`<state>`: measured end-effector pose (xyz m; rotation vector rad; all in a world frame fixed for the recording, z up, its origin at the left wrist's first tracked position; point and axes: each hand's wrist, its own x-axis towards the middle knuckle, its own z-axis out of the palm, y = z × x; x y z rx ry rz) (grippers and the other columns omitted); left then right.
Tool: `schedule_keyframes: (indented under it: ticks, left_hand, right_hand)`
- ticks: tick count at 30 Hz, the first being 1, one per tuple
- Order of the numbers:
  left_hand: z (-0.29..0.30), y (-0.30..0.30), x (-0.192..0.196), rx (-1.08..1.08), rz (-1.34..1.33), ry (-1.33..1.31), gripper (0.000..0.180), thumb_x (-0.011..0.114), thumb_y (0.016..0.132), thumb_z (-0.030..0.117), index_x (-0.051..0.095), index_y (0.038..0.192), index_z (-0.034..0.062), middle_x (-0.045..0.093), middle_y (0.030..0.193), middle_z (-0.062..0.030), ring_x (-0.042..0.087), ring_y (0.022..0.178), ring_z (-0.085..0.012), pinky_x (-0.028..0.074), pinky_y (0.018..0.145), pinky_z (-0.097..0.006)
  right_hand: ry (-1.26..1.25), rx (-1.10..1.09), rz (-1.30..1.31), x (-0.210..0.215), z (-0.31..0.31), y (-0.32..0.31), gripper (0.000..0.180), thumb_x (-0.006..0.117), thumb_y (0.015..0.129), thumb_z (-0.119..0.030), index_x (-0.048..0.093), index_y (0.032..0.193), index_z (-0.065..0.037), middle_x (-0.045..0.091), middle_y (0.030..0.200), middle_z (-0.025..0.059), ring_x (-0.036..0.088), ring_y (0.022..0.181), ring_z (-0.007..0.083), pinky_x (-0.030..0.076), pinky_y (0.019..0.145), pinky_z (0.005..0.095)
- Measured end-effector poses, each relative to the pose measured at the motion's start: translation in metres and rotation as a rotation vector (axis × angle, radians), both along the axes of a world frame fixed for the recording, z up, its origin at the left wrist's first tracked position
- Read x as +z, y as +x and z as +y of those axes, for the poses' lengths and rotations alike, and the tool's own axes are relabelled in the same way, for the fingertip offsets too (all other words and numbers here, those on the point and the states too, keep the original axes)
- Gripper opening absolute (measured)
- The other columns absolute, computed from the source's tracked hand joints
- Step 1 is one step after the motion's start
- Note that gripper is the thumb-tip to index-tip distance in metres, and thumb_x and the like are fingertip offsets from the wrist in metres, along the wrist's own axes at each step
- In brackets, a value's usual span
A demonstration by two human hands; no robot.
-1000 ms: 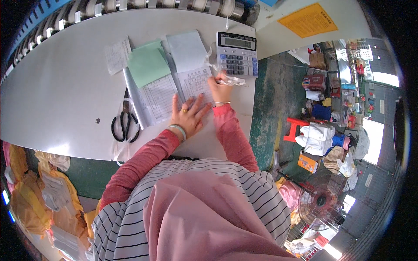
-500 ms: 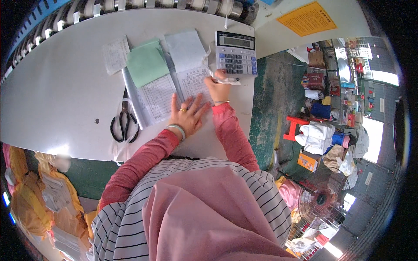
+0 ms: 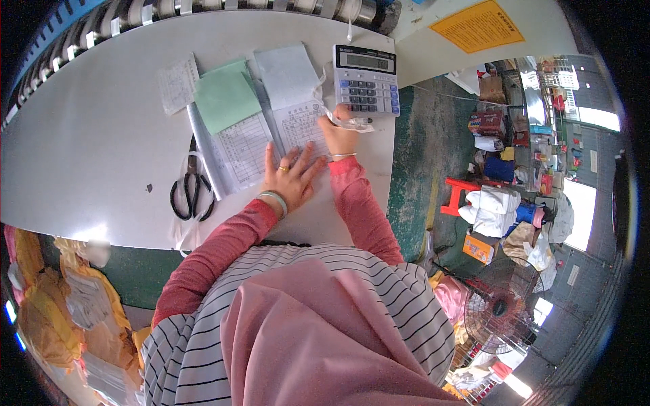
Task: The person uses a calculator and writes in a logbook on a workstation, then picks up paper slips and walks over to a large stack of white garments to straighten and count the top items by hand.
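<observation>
My left hand (image 3: 292, 177) lies with fingers spread on the lower part of a pad of printed forms (image 3: 296, 128), wearing a ring and a pale bangle. My right hand (image 3: 340, 137) is closed round a pen (image 3: 361, 122) with a white plastic strip wound about it, and rests on the pad's right edge. The pen's tip is hidden by the fingers. Just beyond that hand sits a desk calculator (image 3: 366, 81). Left of the pad lies a second form pad (image 3: 239, 150), partly covered by green sheets (image 3: 227, 98).
Black-handled scissors (image 3: 192, 189) lie left of the pads, near a loose white strip. A written slip (image 3: 179, 84) is at the far left of the papers. A metal roller (image 3: 237, 5) runs along the table's back. Right of the table are a red stool (image 3: 457, 196) and a fan (image 3: 500, 308).
The view has shifted very slightly. Both hands keep nearly the same places on the papers, and the pen stays in the right hand.
</observation>
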<state>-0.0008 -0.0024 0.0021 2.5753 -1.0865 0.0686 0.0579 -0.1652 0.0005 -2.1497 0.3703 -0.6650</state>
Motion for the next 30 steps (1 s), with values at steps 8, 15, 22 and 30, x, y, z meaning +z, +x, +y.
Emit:
schedule_keyframes:
  ticks: [8,15,22,30]
  left_hand:
    - [-0.002,0.000,0.000,0.005,-0.021,-0.018,0.059,0.056,0.076,0.031,0.046,0.134,0.0307,0.035,0.146,-0.0001,0.042,0.121,-0.0231,0.010,0.106,-0.067]
    - [-0.001,0.000,0.002,-0.005,0.011,0.009,0.059,0.056,0.077,0.032,0.045,0.135,0.0320,0.034,0.146,0.0002,0.042,0.121,-0.0231,0.010,0.106,-0.067]
    - [0.001,0.001,0.005,-0.008,0.027,0.051,0.059,0.054,0.079,0.033,0.043,0.136,0.0324,0.033,0.147,-0.0001,0.041,0.123,-0.0235,0.009,0.106,-0.067]
    - [0.002,0.001,0.005,-0.027,0.042,0.108,0.067,0.059,0.079,0.040,0.036,0.141,0.0305,0.029,0.149,-0.0004,0.036,0.128,-0.0219,0.010,0.105,-0.069]
  right_hand:
    - [-0.032,-0.014,0.027,-0.009,-0.006,0.000,0.020,0.063,0.066,-0.008,0.043,0.065,-0.005,0.041,0.054,-0.0013,0.039,0.053,0.0070,0.034,0.047,0.0273]
    - [0.141,-0.037,-0.024,-0.010,-0.003,0.001,0.025,0.062,0.065,-0.005,0.038,0.061,-0.004,0.035,0.051,0.0038,0.034,0.051,0.0095,0.032,0.046,0.0316]
    - [0.059,-0.040,0.006,-0.005,-0.001,0.001,0.027,0.067,0.062,-0.006,0.039,0.061,-0.004,0.038,0.052,0.0061,0.035,0.049,0.0147,0.033,0.048,0.0327]
    - [-0.022,-0.009,-0.052,-0.001,-0.003,0.001,0.030,0.070,0.060,-0.009,0.041,0.059,-0.004,0.038,0.051,0.0066,0.038,0.047,0.0149,0.034,0.047,0.0338]
